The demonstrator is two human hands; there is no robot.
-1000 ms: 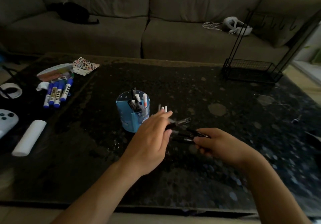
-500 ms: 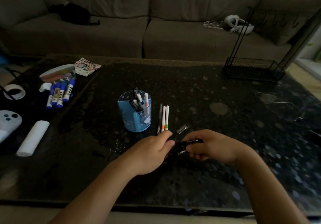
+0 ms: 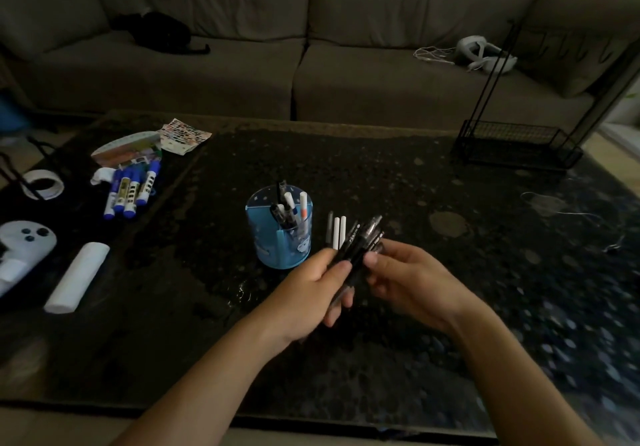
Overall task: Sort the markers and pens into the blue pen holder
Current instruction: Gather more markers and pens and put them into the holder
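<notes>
Game controller (image 3: 24, 244): white, at the far left edge of the worktop (image 3: 450, 324).
White cylinder (image 3: 78, 277): lies flat on the worktop, just right of the controller.
Tape roll (image 3: 43, 184): lies at the left edge, behind the controller.
Blue markers (image 3: 130, 191): four lie side by side on the left of the worktop, well apart from the holder; printed sheets (image 3: 152, 142) lie just behind them.
Blue pen holder (image 3: 278, 229): stands upright near the middle of the worktop and contains several pens and markers, tips up.
Loose pens (image 3: 336, 232): three thin pens, two white and one dark, lie on the worktop just right of the holder, partly hidden behind my hands.
My left hand (image 3: 311, 289): fingers curled around a bundle of black pens (image 3: 360, 246), thumb pressed against the barrels. The bundle is raised above the worktop, tilted up and to the right.
My right hand (image 3: 412, 279): thumb and fingertips closed on the same bundle from the right side.
Wire rack (image 3: 519, 142): black, stands at the far right corner of the worktop.
Sofa (image 3: 294, 64): behind the worktop; a white headset (image 3: 485, 54) rests on its right cushion.
</notes>
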